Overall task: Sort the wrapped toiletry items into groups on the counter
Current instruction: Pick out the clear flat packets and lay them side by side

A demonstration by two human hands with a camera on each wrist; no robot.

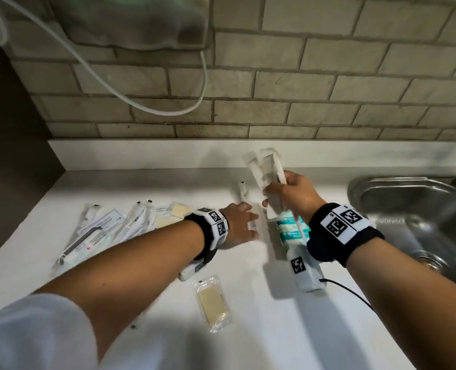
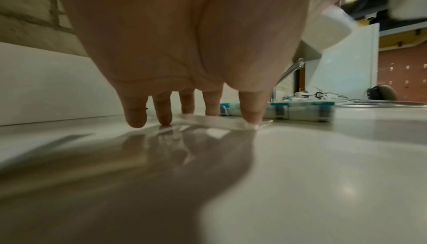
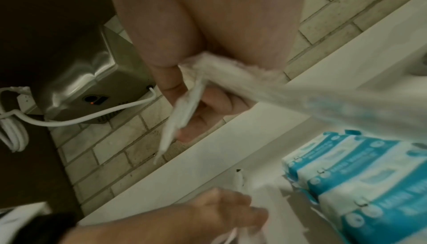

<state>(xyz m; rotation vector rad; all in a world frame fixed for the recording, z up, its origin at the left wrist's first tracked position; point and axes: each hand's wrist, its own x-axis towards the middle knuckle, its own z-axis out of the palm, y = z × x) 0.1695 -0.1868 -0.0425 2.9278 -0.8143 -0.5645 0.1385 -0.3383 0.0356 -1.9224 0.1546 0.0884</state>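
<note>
My right hand (image 1: 291, 192) is raised above the counter (image 1: 248, 329) and grips a few clear-wrapped combs (image 1: 265, 170), fingers curled round their lower ends (image 3: 184, 112). My left hand (image 1: 244, 222) reaches down flat to the counter, its straight fingertips (image 2: 251, 114) pressing on a clear wrapped item (image 2: 217, 122). A narrow wrapped stick (image 1: 243, 192) lies just beyond that hand. Teal and white packs (image 1: 292, 231) lie side by side under my right wrist. A pile of long wrapped items (image 1: 107, 231) lies at the left. One wrapped yellow bar (image 1: 212, 303) lies alone near me.
A steel sink (image 1: 413, 209) with a tap is set into the counter at the right. The brick wall (image 1: 275, 84) stands behind, carrying a metal hand dryer (image 3: 80, 87) and a looping white cord (image 1: 141, 102). A dark wall closes off the left.
</note>
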